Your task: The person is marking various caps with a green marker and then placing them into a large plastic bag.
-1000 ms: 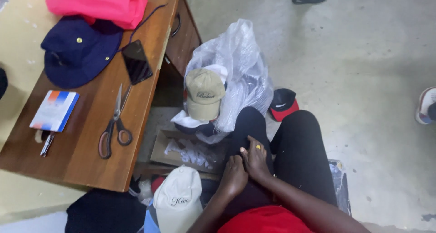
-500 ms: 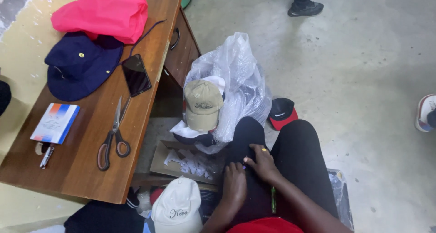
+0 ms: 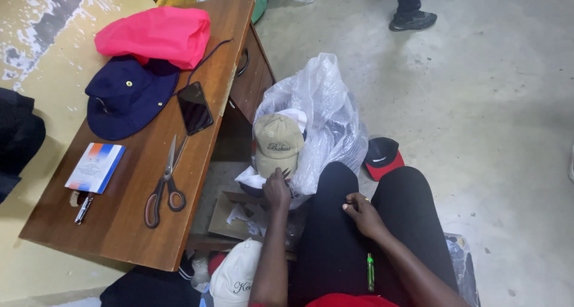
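Note:
My left hand (image 3: 277, 189) reaches forward and touches the lower edge of a beige cap (image 3: 276, 142) that sits at the mouth of a clear plastic bag (image 3: 326, 110) on the floor. The fingers curl at the cap's rim; whether they grip it is unclear. My right hand (image 3: 362, 213) rests on my right thigh with its fingers loosely bent and a ring on one finger. It holds nothing. A thin green stick-like object (image 3: 371, 272) lies on my black trousers near the right forearm.
A wooden desk (image 3: 128, 223) at left carries scissors (image 3: 164, 185), a black phone (image 3: 194, 107), a navy hat (image 3: 127, 96), a pink hat (image 3: 156, 34) and a small booklet (image 3: 95, 167). A white cap (image 3: 235, 278), a black-and-red cap (image 3: 382, 157) and flat cardboard (image 3: 230, 214) lie on the floor. Someone's shoe (image 3: 412, 21) stands far off.
My hands were together on my lap; the left one has moved forward to the beige cap. The right stays on the thigh. The view has tilted slightly upward.

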